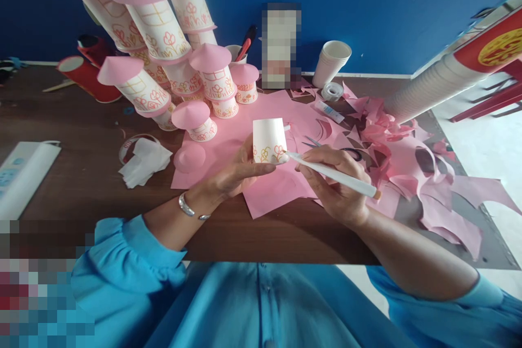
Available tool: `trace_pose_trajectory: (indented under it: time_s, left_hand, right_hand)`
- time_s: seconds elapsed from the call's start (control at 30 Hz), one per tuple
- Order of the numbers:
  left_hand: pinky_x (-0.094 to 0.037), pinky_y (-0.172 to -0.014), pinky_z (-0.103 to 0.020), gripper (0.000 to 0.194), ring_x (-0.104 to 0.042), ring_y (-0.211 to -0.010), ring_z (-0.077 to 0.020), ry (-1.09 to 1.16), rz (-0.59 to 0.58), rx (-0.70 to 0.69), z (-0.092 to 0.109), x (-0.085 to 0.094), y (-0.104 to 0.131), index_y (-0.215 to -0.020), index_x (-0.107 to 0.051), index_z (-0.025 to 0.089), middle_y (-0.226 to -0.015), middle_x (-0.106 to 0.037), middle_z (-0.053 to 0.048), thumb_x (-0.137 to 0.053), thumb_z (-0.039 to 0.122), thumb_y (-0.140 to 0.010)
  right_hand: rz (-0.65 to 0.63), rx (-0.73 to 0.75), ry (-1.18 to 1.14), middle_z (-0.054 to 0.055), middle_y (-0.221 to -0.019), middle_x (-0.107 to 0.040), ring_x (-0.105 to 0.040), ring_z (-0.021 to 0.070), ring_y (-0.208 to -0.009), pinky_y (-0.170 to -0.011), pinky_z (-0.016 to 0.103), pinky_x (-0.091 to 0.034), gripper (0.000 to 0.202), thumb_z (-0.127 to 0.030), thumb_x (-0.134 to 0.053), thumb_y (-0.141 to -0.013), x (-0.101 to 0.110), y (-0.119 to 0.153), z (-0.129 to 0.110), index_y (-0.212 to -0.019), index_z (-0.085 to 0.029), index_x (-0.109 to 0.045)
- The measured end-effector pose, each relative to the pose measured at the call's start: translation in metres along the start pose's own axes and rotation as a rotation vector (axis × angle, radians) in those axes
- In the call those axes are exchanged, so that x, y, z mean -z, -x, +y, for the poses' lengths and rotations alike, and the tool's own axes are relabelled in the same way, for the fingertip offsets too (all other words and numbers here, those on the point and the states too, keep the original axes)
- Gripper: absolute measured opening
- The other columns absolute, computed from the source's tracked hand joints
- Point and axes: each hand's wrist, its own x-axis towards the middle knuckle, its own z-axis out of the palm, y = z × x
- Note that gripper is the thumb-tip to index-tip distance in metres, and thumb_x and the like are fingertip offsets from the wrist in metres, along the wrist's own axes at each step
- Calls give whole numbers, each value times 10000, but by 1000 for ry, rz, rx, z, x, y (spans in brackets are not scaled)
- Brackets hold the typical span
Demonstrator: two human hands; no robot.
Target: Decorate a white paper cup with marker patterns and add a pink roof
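Head view: your left hand (240, 172) pinches the paper cup (268, 134); your right hand (346, 202) pinches the white marker (338, 175), slanting leftward, tip at the cup's flower (279, 150).

Both forearms reach forward and slant inward from the lower corners, bringing the hands close together but apart. The left forearm (165, 228) runs nearly in line through the wrist (210, 190) to the left hand (238, 176), which is closed in a light grip, thumb (261, 168) stretched out sideways, the other fingers mostly hidden. The right forearm (411, 255) leads to the right hand (346, 190), its thumb and fingers bent in a writing-style pinch, fingertips pointing left.
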Motion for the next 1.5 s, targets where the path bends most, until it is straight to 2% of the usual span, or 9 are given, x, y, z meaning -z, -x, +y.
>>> trace_pose_trajectory:
  time_s: [0.2,0.37,0.57,0.7,0.83,0.97,1.13,1.33,1.5]
  left_hand:
    - [-521,-1086,-411,810,-680,-1282,-290,8,0,2,1,0,1,-1566,-559,312,-1312,-765,-66,-898,259,-832]
    - [-537,-1097,-450,768,-697,-1309,-322,30,10,-4,0,-1,1,-1545,-581,301,-1299,-790,-72,-878,235,-840]
    - [-561,-1118,-476,751,-745,-1234,-314,60,64,-27,-3,2,-1,-1479,-641,333,-1261,-806,-33,-915,245,-784]
    - [-571,-1119,-477,744,-748,-1235,-307,84,62,-35,-6,7,-1,-1468,-650,318,-1287,-799,-53,-914,255,-775]
    - [-554,-1145,-502,716,-722,-1297,-333,105,41,-33,-6,8,-1,-1454,-666,298,-1344,-783,-79,-895,262,-776]
    - [-551,-1144,-523,666,-739,-1272,-342,141,34,-12,-6,8,0,-1433,-686,277,-1358,-780,-99,-860,272,-790]
    - [-548,-1151,-517,591,-756,-1232,-322,159,19,-11,-7,10,1,-1370,-722,277,-1288,-807,-90,-855,292,-794]
    - [-557,-1144,-491,614,-769,-1172,-309,97,8,-22,-7,9,2,-1381,-721,255,-1176,-825,-89,-908,346,-803]
    - [-561,-1135,-466,652,-759,-1185,-293,67,17,-27,-11,11,2,-1474,-674,298,-1125,-822,-63,-880,284,-856]
  right_hand:
    - [-50,4,4,10,-902,-798,-773,164,-750,-689,298,-646,157,-125,-728,-968,3,-3,-5,-1062,-245,-693]
    - [-87,-1,-69,37,-907,-779,-764,174,-770,-683,310,-635,105,-168,-716,-986,3,-1,-3,-1070,-223,-686]
    - [-73,26,-31,31,-895,-774,-761,173,-768,-684,310,-637,120,-151,-697,-991,3,-1,-4,-1078,-231,-676]
    - [-62,-13,-3,21,-886,-771,-759,168,-752,-665,305,-625,138,-155,-702,-996,4,-2,-6,-1100,-234,-658]
    - [-61,18,-35,33,-908,-772,-777,179,-789,-687,314,-643,141,-144,-702,-991,3,-2,-4,-1088,-233,-652]
    - [-54,24,-82,54,-957,-786,-794,195,-833,-727,342,-664,171,-146,-715,-985,2,1,0,-1123,-231,-659]
    - [-9,20,-55,69,-1033,-804,-813,217,-942,-835,380,-681,194,-172,-725,-993,1,4,3,-1166,-238,-669]
    - [-41,33,-46,45,-1005,-816,-819,198,-898,-800,339,-688,176,-192,-732,-1001,-1,3,2,-1162,-243,-680]
    - [-48,34,-92,67,-1022,-815,-821,220,-921,-814,373,-695,186,-186,-733,-994,3,3,0,-1165,-238,-684]
